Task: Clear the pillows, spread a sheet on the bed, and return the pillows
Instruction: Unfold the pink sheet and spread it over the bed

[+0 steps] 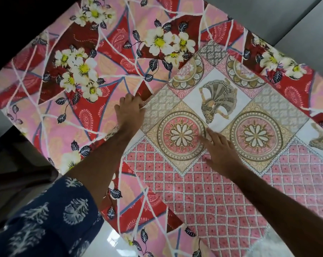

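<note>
sheets: 2 | left hand (130, 110) grips patterned sheet (209, 164) | right hand (220, 151) flat

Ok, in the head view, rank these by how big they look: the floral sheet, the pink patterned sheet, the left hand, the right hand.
1. Floral sheet, most of the frame's left and top.
2. Pink patterned sheet, close behind; part of it runs off frame.
3. Left hand and right hand: too alike to rank.
</note>
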A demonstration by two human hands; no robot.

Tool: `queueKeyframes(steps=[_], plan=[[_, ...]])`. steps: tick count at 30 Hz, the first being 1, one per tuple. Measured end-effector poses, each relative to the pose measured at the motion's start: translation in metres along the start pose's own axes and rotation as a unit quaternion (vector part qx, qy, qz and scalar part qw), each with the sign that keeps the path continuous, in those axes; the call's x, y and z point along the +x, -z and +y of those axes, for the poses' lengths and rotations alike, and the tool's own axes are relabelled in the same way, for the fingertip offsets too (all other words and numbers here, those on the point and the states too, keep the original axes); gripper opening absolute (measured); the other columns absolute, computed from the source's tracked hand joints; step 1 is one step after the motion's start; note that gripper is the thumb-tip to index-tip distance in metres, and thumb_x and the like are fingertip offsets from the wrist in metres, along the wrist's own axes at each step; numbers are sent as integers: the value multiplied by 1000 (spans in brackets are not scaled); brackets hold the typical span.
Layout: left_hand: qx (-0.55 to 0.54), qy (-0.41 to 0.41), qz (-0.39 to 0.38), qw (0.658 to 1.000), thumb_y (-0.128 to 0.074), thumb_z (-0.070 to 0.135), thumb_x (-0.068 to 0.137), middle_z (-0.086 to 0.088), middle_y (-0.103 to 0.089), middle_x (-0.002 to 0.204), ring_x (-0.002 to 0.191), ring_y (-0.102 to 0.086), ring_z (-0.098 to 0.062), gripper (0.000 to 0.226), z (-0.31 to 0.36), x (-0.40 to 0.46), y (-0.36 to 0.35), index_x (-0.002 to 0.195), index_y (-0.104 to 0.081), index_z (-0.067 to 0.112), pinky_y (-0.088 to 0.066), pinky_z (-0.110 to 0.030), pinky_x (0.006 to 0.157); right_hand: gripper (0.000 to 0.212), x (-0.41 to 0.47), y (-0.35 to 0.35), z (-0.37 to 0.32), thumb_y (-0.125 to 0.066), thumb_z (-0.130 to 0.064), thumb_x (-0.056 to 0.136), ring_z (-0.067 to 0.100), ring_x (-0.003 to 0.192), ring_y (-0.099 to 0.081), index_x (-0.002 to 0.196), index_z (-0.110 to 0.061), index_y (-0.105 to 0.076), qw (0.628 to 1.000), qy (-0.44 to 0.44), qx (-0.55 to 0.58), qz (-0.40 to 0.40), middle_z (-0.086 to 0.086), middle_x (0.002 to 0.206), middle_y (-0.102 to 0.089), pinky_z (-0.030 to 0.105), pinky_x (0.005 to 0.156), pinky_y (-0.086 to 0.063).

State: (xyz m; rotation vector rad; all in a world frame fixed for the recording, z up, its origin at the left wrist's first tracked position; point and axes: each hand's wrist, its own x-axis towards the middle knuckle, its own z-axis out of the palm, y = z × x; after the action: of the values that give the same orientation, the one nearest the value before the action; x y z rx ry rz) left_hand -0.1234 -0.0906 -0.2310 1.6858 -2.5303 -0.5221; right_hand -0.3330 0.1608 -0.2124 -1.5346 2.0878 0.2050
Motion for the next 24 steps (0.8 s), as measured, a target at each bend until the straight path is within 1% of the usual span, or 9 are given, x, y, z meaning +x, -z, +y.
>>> queueKeyframes(steps=[3,5,7,9,12,14,16,20,24], plan=[[17,-45,24,999,-67,26,86,-7,-54,110,106,-51,-29,17,0,-5,2,100,-64,15,-38,-47,90,85,1,2,-3,-76,-28,86,35,152,-19,155,-32,-26,1000,-10,11,1,9,168,-12,59,115,-32],[35,-107,21,993,-63,26,89,-5,-55,107,100,-55,-27,17,1,-10,3,102,-62,16,-41,-47,87,75,8,10,-9,-73,-26,86,35,146,-29,150,-29,-33,1000,-15,17,8,9,163,-21,56,112,-35],[48,-132,6,990,-59,26,92,-3,-55,108,98,-58,-26,17,-1,-14,3,107,-60,18,-43,-45,84,67,23,25,-17,-69,-25,89,33,141,-36,147,-24,-37,999,6,24,22,9,158,-28,54,110,-37],[54,-112,-2,992,-59,25,94,-4,-55,113,101,-57,-27,20,-7,-18,2,112,-59,18,-45,-45,86,67,45,41,-29,-69,-20,89,33,141,-37,148,-22,-38,998,52,19,33,9,158,-29,53,110,-37],[61,-70,3,996,-59,30,96,-9,-55,119,108,-55,-29,29,-20,-24,-2,120,-56,14,-46,-47,89,70,89,68,-55,-68,-15,88,35,141,-36,150,-19,-37,992,117,-11,52,11,159,-29,55,109,-40],[83,-72,12,994,-57,33,97,-8,-57,118,107,-56,-29,29,-28,-27,-4,120,-56,15,-46,-47,87,71,121,82,-76,-67,-13,88,35,141,-36,152,-19,-36,986,150,-33,65,11,159,-31,55,107,-41],[95,-89,23,991,-60,30,95,-7,-60,115,103,-57,-29,28,-31,-29,-6,120,-59,17,-44,-47,84,71,150,90,-97,-67,-10,88,36,141,-35,151,-20,-37,980,177,-59,75,10,157,-33,55,105,-43],[100,-105,41,989,-69,29,88,-8,-62,108,97,-59,-31,31,-36,-28,-8,116,-60,18,-45,-46,80,64,185,89,-123,-64,-4,86,37,137,-36,145,-20,-45,972,193,-105,81,10,148,-40,55,102,-41],[93,-105,38,989,-71,27,86,-8,-60,107,95,-61,-31,32,-37,-26,-10,115,-60,20,-46,-46,80,51,195,82,-125,-70,-11,85,38,130,-42,133,-18,-52,967,192,-135,103,14,138,-45,57,103,-39]])
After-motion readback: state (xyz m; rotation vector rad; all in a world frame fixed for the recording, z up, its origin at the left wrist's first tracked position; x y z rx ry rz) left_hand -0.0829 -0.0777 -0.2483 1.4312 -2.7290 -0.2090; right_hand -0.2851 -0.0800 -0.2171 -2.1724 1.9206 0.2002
